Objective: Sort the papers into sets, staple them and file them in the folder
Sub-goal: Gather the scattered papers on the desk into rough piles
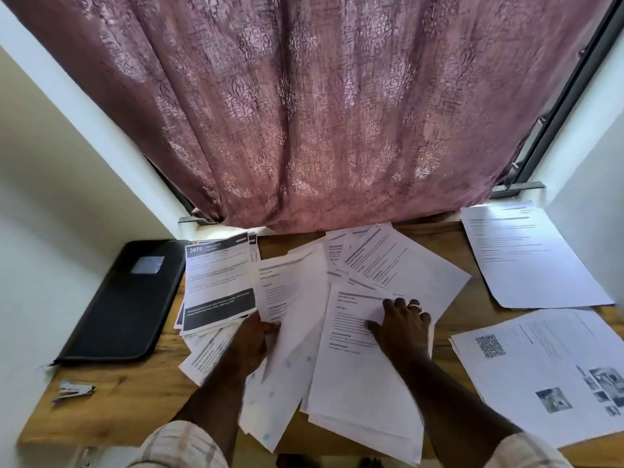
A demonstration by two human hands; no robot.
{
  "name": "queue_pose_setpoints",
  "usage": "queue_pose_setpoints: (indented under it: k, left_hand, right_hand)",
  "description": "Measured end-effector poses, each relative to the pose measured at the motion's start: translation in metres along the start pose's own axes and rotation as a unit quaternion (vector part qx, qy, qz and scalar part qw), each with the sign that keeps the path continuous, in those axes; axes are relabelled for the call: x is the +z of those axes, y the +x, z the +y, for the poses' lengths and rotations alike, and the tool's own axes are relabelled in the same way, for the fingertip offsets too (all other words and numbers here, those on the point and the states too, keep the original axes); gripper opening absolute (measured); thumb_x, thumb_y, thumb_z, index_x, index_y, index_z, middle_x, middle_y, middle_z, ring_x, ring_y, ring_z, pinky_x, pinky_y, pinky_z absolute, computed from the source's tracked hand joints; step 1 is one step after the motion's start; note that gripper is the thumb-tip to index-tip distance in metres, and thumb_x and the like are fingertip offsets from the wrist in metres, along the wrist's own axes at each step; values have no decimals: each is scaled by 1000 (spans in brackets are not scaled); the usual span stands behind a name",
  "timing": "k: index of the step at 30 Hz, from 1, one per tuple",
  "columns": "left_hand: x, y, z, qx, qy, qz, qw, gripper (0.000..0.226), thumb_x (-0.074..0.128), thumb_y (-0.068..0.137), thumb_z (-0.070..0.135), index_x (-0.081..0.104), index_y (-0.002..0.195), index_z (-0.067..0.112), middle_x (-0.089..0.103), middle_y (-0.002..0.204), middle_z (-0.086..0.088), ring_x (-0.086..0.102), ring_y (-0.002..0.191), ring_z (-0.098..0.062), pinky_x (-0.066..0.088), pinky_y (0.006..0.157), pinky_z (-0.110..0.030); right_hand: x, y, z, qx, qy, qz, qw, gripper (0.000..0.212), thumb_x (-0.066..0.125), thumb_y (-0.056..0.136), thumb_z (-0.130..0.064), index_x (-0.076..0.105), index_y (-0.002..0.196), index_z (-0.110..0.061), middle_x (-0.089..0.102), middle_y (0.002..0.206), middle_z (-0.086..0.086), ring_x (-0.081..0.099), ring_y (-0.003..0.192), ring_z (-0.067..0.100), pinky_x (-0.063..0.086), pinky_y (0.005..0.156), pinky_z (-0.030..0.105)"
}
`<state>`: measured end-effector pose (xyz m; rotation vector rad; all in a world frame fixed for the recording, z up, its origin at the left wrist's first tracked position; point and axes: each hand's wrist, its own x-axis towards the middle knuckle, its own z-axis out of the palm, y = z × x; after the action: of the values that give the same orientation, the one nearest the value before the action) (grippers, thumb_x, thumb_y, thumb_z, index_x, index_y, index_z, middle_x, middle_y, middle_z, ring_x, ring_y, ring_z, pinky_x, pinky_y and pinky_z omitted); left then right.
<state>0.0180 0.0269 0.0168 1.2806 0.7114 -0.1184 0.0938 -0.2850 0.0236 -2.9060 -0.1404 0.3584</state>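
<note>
A loose heap of printed papers [388,261] covers the middle of the wooden table [135,393]. My left hand [253,342] grips the lower edge of a white sheet [290,292] and lifts it off the heap. My right hand [401,325], with a ring on one finger, rests flat with spread fingers on a text page [351,366] at the front of the heap. A set with black bands marked 3675 [219,282] lies at the left. The black folder [131,298] lies closed at the far left. A small stapler [72,390] sits near the front left edge.
Two sorted piles lie at the right: a text page [526,255] at the back and pages with photos and a QR code [547,369] at the front. A mauve curtain [320,113] hangs behind the table. White walls close in on both sides.
</note>
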Motion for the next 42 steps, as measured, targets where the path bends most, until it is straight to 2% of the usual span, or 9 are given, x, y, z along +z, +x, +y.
queue_pose_setpoints:
  k: [2, 5, 11, 14, 20, 24, 29, 35, 42]
  left_hand:
    - [9, -5, -4, 8, 100, 1, 995, 39, 65, 88, -14, 73, 119, 9, 77, 116, -18, 70, 111, -44, 58, 98, -54]
    - [30, -12, -9, 51, 317, -27, 947, 35, 72, 94, 3, 69, 125, 21, 74, 118, 2, 68, 116, -29, 58, 82, -23]
    - [79, -15, -11, 60, 506, 10, 860, 42, 75, 94, 46, 61, 128, 26, 69, 128, 3, 68, 115, -23, 56, 96, -35]
    - [95, -15, -6, 44, 531, 29, 846, 41, 74, 93, 54, 58, 117, 26, 70, 118, 4, 70, 111, -23, 56, 96, -35]
    - [108, -14, 2, -85, 323, 13, 942, 34, 83, 91, 32, 70, 114, 11, 77, 106, -8, 73, 79, -21, 59, 59, -29]
    - [102, -11, 1, -103, 245, 8, 964, 29, 84, 89, 30, 67, 109, 18, 75, 103, -6, 72, 92, -27, 62, 77, -37]
    - [91, -16, 11, 8, 185, 5, 983, 35, 90, 82, 26, 68, 110, 27, 73, 109, 6, 68, 100, -18, 60, 84, -39]
    - [71, -15, 26, -23, 34, -99, 994, 51, 86, 84, 27, 65, 130, 23, 75, 125, -9, 69, 117, -38, 55, 99, -65]
    - [61, 17, 37, 36, 49, -113, 992, 50, 81, 82, 38, 66, 127, 26, 75, 124, -6, 71, 114, -36, 56, 98, -65]
  right_hand:
    - [-5, 3, 0, 22, 41, 5, 999, 66, 60, 93, -66, 56, 143, -23, 57, 142, 6, 52, 132, 34, 45, 108, 53]
    - [-16, 7, 7, 101, 131, 1, 986, 55, 59, 98, -54, 58, 138, -17, 52, 138, 14, 54, 126, 40, 52, 102, 54]
    - [-18, 14, 24, 192, 173, -18, 966, 71, 39, 97, -74, 68, 119, -13, 68, 124, 14, 63, 112, 36, 55, 97, 50]
    - [-18, 17, 28, 192, 194, -36, 961, 76, 42, 93, -80, 68, 115, -12, 72, 115, 11, 66, 104, 32, 57, 87, 42]
    - [-27, 22, 27, 236, 323, -114, 909, 50, 74, 91, -54, 55, 113, -13, 66, 109, 4, 66, 94, 26, 57, 74, 35]
    - [-20, 26, 29, 198, 414, -108, 882, 26, 77, 90, -22, 67, 111, -10, 71, 111, 7, 69, 95, 28, 61, 72, 34]
    - [-34, 33, 16, 132, 558, -102, 813, 18, 69, 96, -6, 72, 113, -9, 74, 110, 8, 71, 97, 29, 60, 80, 38]
    - [-52, 53, 2, 78, 665, -122, 733, 20, 64, 102, -7, 76, 117, -11, 78, 114, 10, 74, 103, 29, 62, 83, 39]
    - [-42, 81, -7, 125, 709, -236, 653, 35, 66, 99, -14, 67, 134, -9, 73, 125, 18, 71, 110, 38, 59, 91, 50]
